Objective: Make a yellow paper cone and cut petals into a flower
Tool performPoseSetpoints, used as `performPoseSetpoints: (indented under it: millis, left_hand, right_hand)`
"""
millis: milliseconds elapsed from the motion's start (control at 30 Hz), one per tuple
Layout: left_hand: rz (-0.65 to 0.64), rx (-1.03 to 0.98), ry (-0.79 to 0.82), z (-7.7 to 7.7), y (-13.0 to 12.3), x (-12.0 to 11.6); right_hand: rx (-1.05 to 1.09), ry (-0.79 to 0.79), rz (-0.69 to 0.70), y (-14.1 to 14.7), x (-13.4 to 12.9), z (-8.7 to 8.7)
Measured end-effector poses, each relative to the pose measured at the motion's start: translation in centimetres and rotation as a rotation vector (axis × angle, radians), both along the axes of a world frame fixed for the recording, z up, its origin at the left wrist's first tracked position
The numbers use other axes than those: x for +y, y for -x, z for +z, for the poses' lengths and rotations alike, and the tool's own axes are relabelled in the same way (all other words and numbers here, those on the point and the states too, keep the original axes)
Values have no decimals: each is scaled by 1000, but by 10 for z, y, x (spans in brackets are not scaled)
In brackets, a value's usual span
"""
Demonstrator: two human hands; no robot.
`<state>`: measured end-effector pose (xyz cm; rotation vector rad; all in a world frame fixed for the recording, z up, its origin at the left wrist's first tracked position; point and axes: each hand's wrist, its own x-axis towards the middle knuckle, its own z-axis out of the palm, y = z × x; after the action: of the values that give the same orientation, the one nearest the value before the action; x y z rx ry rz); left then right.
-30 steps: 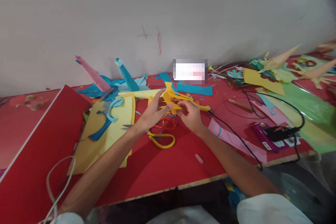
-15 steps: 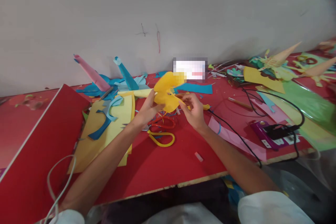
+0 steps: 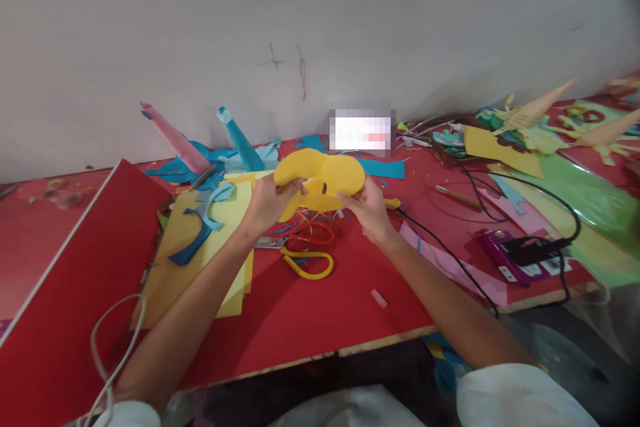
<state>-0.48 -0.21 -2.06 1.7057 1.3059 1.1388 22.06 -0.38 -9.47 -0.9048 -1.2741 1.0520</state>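
Note:
Between my two hands is a yellow paper cut-out [image 3: 345, 175] with rounded lobes and a small hole near its middle, raised above the table. My left hand [image 3: 273, 203] pinches its left side, the thumb on the near face. On the right edge, my right hand [image 3: 369, 207] grips it between thumb and fingers. Just below and nearer me lie scissors [image 3: 307, 265] with one red and one yellow handle loop, blades pointing left. Thin coloured scraps [image 3: 313, 217] lie under the cut-out, partly hidden by it.
Yellow paper sheets [image 3: 235, 280] with a curved blue offcut [image 3: 200, 240] lie left. Pink [image 3: 183, 143] and blue [image 3: 243, 143] paper cones stand behind. A blurred bright screen [image 3: 361, 132] leans at the wall. Right are a yellow-handled corded tool [image 3: 393, 203] and a purple power strip [image 3: 520, 260].
The yellow cut-out has turned and spread wider, its lobes now facing me. My left hand has moved left and slightly nearer, uncovering the scissor blades; my right hand shifted slightly.

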Motion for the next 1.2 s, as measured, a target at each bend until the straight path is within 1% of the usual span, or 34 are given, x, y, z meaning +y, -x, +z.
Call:
performPoseSetpoints:
  millis: [100,167,267,367,433,500,567,633,700,800,900,967,1033,1100,1167,1200]
  left_hand:
    - [-61,-30,39,2,-3,-3]
    - [-73,-51,80,1,-5,-4]
    - [7,-82,91,-2,-8,-5]
    - [123,-64,35,-5,-10,-6]
    - [164,-39,12,-7,-11,-7]
    - [196,-29,-5,-9,-12,-8]
    - [215,-8,-13,-11,-13,-7]
    - [219,8,1,-13,-11,-6]
    - [223,14,13,-14,-9,-3]
    - [231,-50,15,-12,-5,0]
    - [142,-122,68,-6,0,1]
    - [81,-35,48,-1,5,1]
    - [19,112,-35,5,11,1]
    - [-85,217,-96,9,16,2]
    - [-190,254,-101,11,20,3]
    - [-218,252,-93,11,21,4]
  right_hand:
    - [-7,21,-19,0,0,-2]
    - [8,30,-51,-1,-1,-2]
    - [28,19,-129,-3,0,-3]
    - [-17,-4,-222,-7,-1,-1]
    - [-67,-22,-286,-9,-2,1]
    - [-99,-37,-314,-10,-5,6]
    - [-98,-54,-277,-9,-8,11]
    - [-85,-73,-206,-7,-10,13]
    - [-91,-111,-157,-6,-11,13]
    - [-163,-181,-147,-7,-10,8]
    - [-270,-233,-179,-10,-10,6]
    - [-315,-253,-201,-11,-11,8]
    - [-317,-269,-211,-11,-11,11]
    - [-294,-287,-213,-12,-10,14]
    - [-275,-296,-201,-12,-8,15]
    - [-269,-293,-192,-13,-6,14]
